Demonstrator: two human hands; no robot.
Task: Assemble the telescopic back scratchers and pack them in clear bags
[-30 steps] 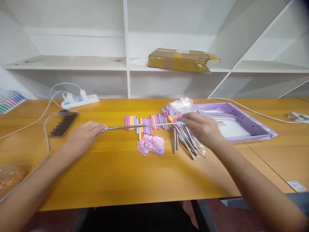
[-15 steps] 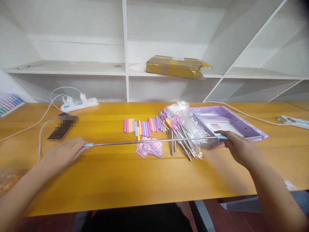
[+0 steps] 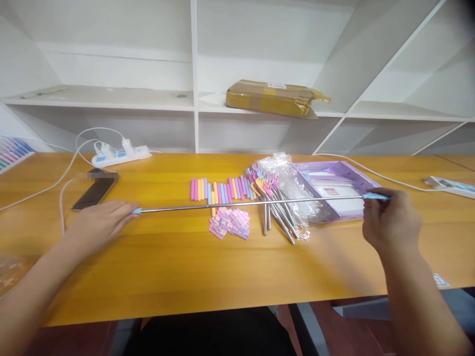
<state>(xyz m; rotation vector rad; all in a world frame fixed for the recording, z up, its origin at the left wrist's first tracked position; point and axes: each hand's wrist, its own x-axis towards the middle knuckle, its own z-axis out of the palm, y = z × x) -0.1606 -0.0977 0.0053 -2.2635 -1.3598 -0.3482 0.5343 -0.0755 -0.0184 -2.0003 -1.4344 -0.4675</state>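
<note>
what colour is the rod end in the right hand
The rod has a light blue end in the right hand, shown in the head view.

Bare left hand [image 3: 102,222] and right hand [image 3: 393,220], left forearm [image 3: 40,284] and right forearm [image 3: 417,296] uncovered as far as they show, black clothing [image 3: 211,336] over the lap below the near edge of the tabletop [image 3: 222,282]
</note>
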